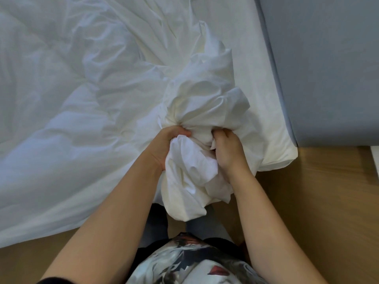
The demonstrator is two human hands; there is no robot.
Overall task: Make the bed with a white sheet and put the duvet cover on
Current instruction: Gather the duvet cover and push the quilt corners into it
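Duvet cover (190,177) gripped btwn L hand (164,147) — R hand (227,151).

I see light wood floor (328,201) along the near edge of the bed (272,140) and round its right corner. Grey-blue upright panel (328,68) along its right edge; wall or headboard, can't tell. Soft, even light.

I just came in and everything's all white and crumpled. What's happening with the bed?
A person stands at the corner of the bed. Their left hand and right hand both grip what looks like the duvet cover, bunched into a wad. The puffy duvet lies rumpled over the white sheet.
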